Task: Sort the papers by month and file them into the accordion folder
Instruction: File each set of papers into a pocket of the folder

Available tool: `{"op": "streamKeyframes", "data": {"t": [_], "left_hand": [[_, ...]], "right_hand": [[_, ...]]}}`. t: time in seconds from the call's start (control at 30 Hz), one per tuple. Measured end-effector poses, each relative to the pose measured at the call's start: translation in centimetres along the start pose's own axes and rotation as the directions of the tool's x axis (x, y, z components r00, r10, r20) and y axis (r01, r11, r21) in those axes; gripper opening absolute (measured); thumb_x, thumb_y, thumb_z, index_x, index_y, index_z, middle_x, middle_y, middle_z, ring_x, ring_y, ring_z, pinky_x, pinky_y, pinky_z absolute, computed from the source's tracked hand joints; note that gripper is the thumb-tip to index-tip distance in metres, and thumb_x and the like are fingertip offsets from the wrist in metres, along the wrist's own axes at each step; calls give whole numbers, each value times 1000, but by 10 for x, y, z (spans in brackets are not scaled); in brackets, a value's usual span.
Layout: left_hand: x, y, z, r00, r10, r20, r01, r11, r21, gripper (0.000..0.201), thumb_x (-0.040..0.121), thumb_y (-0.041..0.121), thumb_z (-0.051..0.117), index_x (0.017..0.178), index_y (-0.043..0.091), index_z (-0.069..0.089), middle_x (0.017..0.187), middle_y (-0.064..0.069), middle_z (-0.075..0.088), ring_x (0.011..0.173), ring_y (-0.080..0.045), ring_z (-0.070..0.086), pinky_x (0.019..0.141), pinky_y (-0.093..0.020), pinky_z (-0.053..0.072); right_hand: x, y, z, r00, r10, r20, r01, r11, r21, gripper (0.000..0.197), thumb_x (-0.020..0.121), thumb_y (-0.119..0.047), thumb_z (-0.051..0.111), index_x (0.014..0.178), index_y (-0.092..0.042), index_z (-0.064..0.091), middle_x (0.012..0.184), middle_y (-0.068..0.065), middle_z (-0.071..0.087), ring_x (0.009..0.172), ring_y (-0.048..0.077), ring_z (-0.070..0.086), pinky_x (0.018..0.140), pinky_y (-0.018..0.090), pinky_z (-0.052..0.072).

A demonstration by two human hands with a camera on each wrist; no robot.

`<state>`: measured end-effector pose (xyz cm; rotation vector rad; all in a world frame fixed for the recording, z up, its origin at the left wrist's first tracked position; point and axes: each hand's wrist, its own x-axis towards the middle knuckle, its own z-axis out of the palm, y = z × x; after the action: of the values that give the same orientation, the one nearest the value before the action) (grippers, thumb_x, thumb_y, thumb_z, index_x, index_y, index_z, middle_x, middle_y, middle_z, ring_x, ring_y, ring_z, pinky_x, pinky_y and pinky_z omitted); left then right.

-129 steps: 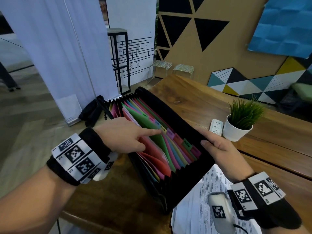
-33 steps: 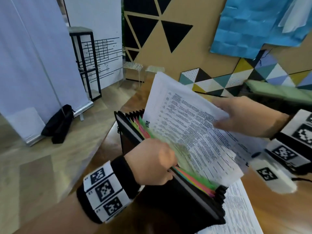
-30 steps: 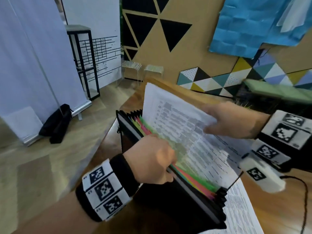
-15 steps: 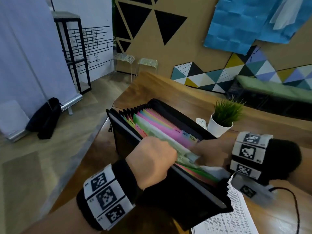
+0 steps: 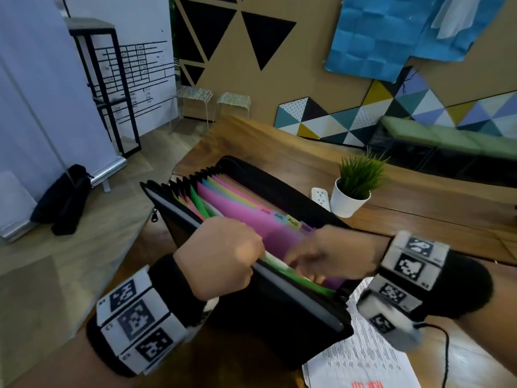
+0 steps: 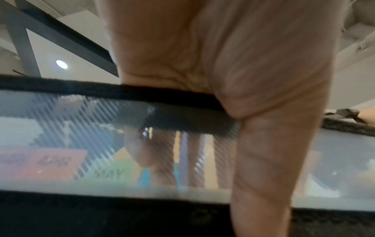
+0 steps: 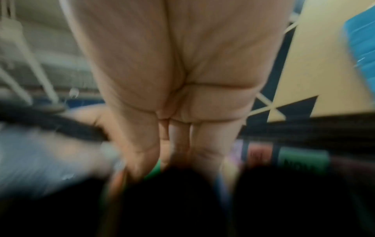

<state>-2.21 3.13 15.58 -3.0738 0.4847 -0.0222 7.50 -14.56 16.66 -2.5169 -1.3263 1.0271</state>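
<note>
Head view shows the black accordion folder [image 5: 279,312] standing open on the wooden table [image 5: 419,214], the left hand [image 5: 221,256] curled over its near wall, thumb outside and fingers inside, holding a pocket apart, while the right hand [image 5: 330,259] reaches straight-fingered down among the coloured dividers [image 5: 240,217]; blur hides whether it pinches a sheet. The remaining papers [image 5: 361,359] lie flat beside the folder, and I judge them light, floppy and slippery, best pinched at an edge and fed in edge-first
</note>
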Motion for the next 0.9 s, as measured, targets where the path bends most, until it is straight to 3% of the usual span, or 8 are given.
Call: {"op": "streamKeyframes", "data": {"t": [0.1, 0.17, 0.27, 0.37, 0.43, 0.57, 0.73, 0.9], "left_hand": [[-2, 0, -2, 998, 54, -17, -54, 998, 21, 21, 81, 31, 46, 83, 22, 65, 92, 4, 61, 90, -17, 59, 75, -29, 43], [-3, 2, -9, 996, 76, 45, -78, 996, 46, 32, 66, 35, 44, 71, 19, 70, 109, 0, 64, 109, -21, 59, 90, -37, 43], [-8, 3, -13, 974, 54, 218, -70, 995, 66, 35, 74, 38, 51, 97, 24, 73, 158, 4, 17, 146, -10, 5, 117, -36, 2], [-18, 2, -14, 953, 28, 300, -29, 1000, 2, 26, 77, 30, 56, 97, 29, 72, 159, 12, -5, 143, -4, -13, 117, -33, -4], [-25, 4, -15, 932, -1, 361, 6, 1000, -12, 26, 78, 25, 54, 96, 30, 72, 156, 18, -14, 140, -3, -23, 116, -34, -8], [-27, 9, -14, 915, -22, 404, 11, 999, 30, 24, 79, 24, 53, 93, 30, 71, 155, 20, -14, 138, -2, -28, 111, -32, -17], [-26, 14, -14, 928, -55, 369, 57, 998, 6, 33, 73, 36, 45, 94, 34, 71, 157, 17, 4, 142, 0, -11, 112, -28, -16], [-23, 13, -11, 961, -17, 276, 1, 998, 59, 57, 64, 52, 23, 94, 38, 70, 131, 20, 39, 139, 1, 15, 117, -39, -13]], "right_hand": [[-36, 29, -17, 892, 88, -444, 188, 819, 542, 16, 88, -14, 58, 102, -11, 64, 83, 8, 69, 71, 17, 66, 67, 24, 56], [-63, 62, -14, 766, 266, -586, 283, 679, 678, 32, 73, -36, 72, 94, -12, 67, 80, 10, 70, 68, 18, 66, 63, 23, 56], [-80, 129, 31, 617, 563, -549, 91, 642, 761, 46, 59, -47, 81, 81, -11, 64, 74, 10, 68, 62, 18, 61, 54, 20, 52], [-83, 191, 105, 577, 741, -343, -463, 643, 610, 13, 85, -22, 65, 90, -9, 65, 95, 17, 65, 76, 21, 54, 70, 30, 45], [-83, 217, 159, 586, 792, -174, -606, 570, 554, 56, 76, -53, 65, 110, -8, 64, 106, 12, 66, 86, 19, 58, 76, 30, 43], [-65, 258, 238, 563, 817, -126, -695, 551, 462, 109, 43, -94, 39, 124, -23, 53, 116, 3, 63, 99, 20, 60, 86, 31, 48], [-59, 223, 229, 546, 825, -147, -702, 546, 456, 85, 64, -71, 61, 129, -18, 45, 117, 6, 57, 102, 23, 56, 91, 39, 49], [-44, 245, 239, 526, 844, -101, -681, 490, 544, 119, 36, -78, 69, 132, -14, 38, 117, 8, 59, 101, 26, 60, 84, 41, 53]]}}
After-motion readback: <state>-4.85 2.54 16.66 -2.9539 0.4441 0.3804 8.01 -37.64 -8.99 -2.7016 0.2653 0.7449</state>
